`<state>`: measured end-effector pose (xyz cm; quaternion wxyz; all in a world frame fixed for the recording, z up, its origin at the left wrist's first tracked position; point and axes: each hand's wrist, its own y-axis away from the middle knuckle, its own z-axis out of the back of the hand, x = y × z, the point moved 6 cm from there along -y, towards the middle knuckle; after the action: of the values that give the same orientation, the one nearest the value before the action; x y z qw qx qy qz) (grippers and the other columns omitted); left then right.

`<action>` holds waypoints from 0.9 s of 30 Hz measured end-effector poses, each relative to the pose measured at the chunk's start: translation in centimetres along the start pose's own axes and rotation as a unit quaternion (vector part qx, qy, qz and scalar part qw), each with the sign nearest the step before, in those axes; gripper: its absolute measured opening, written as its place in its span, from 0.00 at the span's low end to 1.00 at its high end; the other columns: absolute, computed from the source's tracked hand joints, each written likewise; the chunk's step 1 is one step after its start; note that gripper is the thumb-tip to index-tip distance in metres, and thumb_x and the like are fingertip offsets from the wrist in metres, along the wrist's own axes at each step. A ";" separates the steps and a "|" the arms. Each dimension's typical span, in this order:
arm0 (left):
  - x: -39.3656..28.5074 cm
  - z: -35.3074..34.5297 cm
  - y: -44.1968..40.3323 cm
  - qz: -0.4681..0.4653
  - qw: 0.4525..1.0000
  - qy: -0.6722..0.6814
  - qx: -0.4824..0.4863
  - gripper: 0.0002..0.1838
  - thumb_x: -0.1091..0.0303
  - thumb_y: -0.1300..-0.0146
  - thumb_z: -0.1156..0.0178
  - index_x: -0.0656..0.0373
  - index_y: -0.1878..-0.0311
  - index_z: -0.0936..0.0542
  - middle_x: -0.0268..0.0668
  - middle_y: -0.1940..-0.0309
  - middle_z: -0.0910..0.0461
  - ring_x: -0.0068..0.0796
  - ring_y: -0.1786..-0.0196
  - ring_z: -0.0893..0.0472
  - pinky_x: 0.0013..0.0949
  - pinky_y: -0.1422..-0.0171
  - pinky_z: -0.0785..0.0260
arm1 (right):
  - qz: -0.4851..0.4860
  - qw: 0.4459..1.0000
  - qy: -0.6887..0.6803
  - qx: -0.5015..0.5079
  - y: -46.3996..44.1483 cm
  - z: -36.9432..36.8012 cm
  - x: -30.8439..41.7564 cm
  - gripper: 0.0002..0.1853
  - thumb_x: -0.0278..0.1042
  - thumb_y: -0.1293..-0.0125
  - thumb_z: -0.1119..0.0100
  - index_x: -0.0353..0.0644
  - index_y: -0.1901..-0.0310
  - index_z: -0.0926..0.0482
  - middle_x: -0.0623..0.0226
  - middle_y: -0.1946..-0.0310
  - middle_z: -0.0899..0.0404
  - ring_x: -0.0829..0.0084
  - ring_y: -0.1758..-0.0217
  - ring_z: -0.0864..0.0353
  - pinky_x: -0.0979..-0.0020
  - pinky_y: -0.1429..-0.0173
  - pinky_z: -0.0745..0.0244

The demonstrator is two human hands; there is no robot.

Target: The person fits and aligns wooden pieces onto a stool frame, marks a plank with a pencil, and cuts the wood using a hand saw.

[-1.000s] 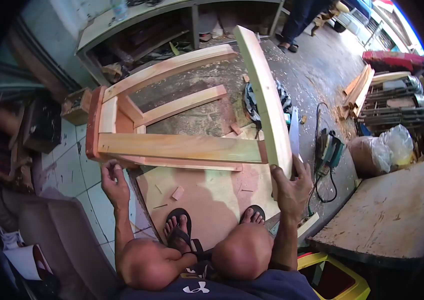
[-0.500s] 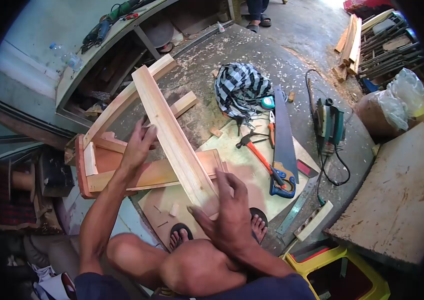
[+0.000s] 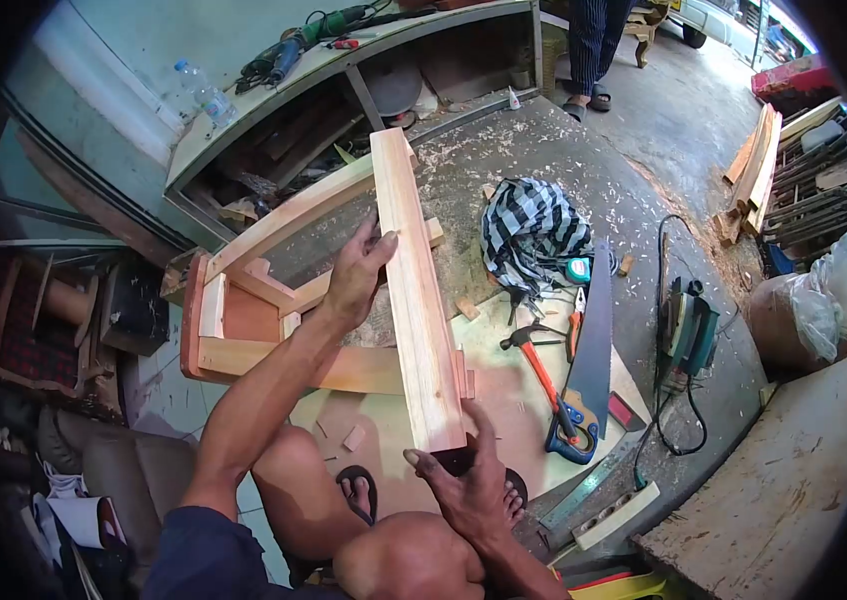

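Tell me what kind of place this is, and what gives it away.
Most likely a small woodworking shop: a handsaw and an orange-handled hammer lie by a half-built wooden frame, and wood shavings litter the floor.

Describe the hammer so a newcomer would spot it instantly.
On the grey floor, find the pale flat panel, then the blue-handled saw partly across it. The hammer lies just left of the saw; its dark head and long orange shaft set it apart from the orange-handled pliers.
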<state>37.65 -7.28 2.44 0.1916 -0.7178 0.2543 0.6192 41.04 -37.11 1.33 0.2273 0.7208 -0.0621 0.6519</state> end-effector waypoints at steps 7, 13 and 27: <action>0.0 -0.1 -0.8 -0.007 1.000 0.022 -0.001 0.36 0.65 0.25 0.42 0.64 0.20 0.45 0.41 0.40 0.22 0.28 0.43 0.19 0.33 0.37 0.24 | 0.049 0.997 0.049 -0.013 -0.8 0.2 0.3 0.50 0.34 0.34 0.27 0.37 0.19 0.52 0.56 0.69 0.11 0.71 0.66 0.11 0.70 0.57 0.17; 0.3 0.6 -0.9 0.008 1.000 0.004 -0.012 0.38 0.63 0.26 0.40 0.64 0.20 0.44 0.41 0.40 0.22 0.28 0.43 0.19 0.33 0.38 0.24 | 0.041 0.998 0.043 -0.017 -0.9 -0.1 0.8 0.50 0.36 0.34 0.26 0.34 0.20 0.50 0.53 0.67 0.11 0.68 0.63 0.10 0.68 0.56 0.17; 0.1 0.1 -0.8 -0.015 0.999 0.034 -0.006 0.37 0.63 0.26 0.41 0.64 0.20 0.43 0.41 0.37 0.24 0.28 0.38 0.21 0.34 0.31 0.30 | 0.061 0.998 0.014 -0.016 -1.6 0.3 0.9 0.48 0.36 0.35 0.26 0.28 0.22 0.47 0.48 0.62 0.11 0.63 0.58 0.08 0.66 0.53 0.16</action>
<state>38.08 -6.56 2.31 0.1874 -0.7431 0.2460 0.5934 42.07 -35.66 1.84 0.1993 0.7027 -0.1128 0.6737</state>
